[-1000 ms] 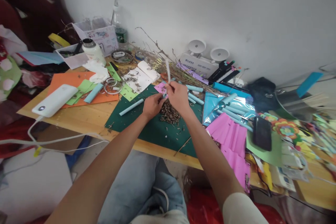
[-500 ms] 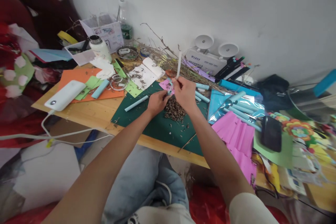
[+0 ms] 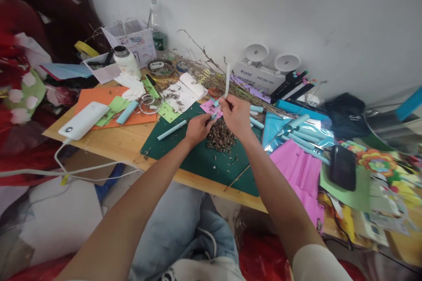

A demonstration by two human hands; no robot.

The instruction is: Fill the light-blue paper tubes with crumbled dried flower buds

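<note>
My right hand [image 3: 236,114] is closed in a pinch on a narrow white strip [image 3: 227,80] that stands up from its fingertips. Left of it, my left hand [image 3: 198,129] is also closed, its thumb and fingertips together at a small light-blue piece [image 3: 214,117], too small to name. Just beyond the fingertips lies a pink paper piece [image 3: 207,106]. Under and between both hands, a heap of brown dried plant bits [image 3: 221,137] rests on the dark green mat [image 3: 204,161]. A light-blue paper tube [image 3: 172,130] lies left of my left hand.
Dry twigs [image 3: 211,59] lie along the wall by a white router [image 3: 255,74]. To the right are a blue plastic packet with tubes [image 3: 273,129], pink crepe paper [image 3: 296,162] and a black phone [image 3: 343,167]. A white power bank [image 3: 84,120] and bottle [image 3: 127,62] stand left.
My right hand has shifted slightly right, away from my left fingertips, and the white strip stands more upright. My left hand stays almost in place. The view has moved a little.
</note>
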